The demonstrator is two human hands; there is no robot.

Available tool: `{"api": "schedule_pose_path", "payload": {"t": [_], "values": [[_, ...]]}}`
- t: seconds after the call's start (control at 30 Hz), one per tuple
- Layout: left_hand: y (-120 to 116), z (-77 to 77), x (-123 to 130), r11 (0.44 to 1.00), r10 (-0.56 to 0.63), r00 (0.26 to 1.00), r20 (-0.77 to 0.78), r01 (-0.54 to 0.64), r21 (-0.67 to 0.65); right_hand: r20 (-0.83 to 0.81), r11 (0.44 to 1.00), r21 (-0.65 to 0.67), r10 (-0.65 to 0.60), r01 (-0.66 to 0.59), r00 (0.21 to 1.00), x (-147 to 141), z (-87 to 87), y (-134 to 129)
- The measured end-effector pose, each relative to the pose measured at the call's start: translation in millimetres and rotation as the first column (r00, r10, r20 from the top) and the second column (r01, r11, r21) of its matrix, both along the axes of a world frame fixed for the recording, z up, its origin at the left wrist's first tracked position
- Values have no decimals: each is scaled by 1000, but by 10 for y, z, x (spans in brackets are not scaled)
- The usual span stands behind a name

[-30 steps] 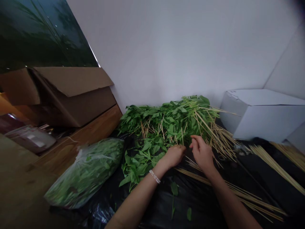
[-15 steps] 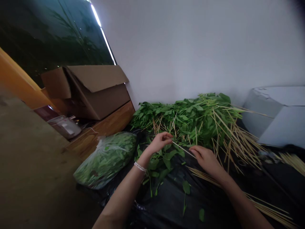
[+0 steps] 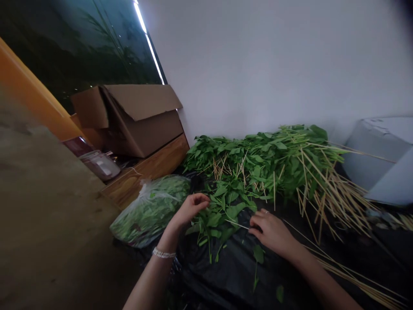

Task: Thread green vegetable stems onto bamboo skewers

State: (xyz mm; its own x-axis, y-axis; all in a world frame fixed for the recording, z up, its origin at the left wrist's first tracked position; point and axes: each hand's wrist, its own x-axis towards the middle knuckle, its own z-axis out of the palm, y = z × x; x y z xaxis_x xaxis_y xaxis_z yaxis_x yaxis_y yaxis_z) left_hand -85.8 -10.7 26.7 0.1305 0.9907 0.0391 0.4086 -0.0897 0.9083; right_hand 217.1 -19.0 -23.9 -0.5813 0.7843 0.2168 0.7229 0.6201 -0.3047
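My right hand pinches one end of a thin wooden stick, which points left over the loose leaves. A ring shows on one finger. My left hand, with a beaded bracelet at the wrist, is apart from the stick; its fingers are loosely curved and nothing shows in them. It hovers at the left edge of some loose green leafy stems. Behind both hands lies a long heap of leafy greens bundled with thin sticks.
A clear plastic bag of leaves lies at left, beside a wooden box with an open cardboard carton on it. Black plastic sheeting covers the work surface. More sticks lie at lower right, and a white box stands far right.
My left hand has let go of the stick's far end and moved left and down. My right hand, still with the stick, has moved slightly down. The view has shifted a little left.
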Motion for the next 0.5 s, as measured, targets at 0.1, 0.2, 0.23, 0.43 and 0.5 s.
{"api": "schedule_pose_path", "payload": {"t": [0.1,0.2,0.23,0.43,0.5], "values": [[-310,-42,-221,998,3,985,-172,-14,-63,43,1000,30,7,-9,999,-24,-33,-27],[-597,-143,-274,990,23,930,-368,-73,-123,43,999,49,-2,0,999,-45,-53,-34],[-672,-176,-257,987,25,905,-424,-90,-134,43,998,60,-9,7,999,-50,-56,-31],[-856,-271,-63,968,57,667,-743,-219,-122,-13,976,210,-54,55,998,-24,-105,38],[-850,-289,-23,971,46,627,-778,-210,-112,-44,956,286,-52,63,998,-13,-128,54]]}}
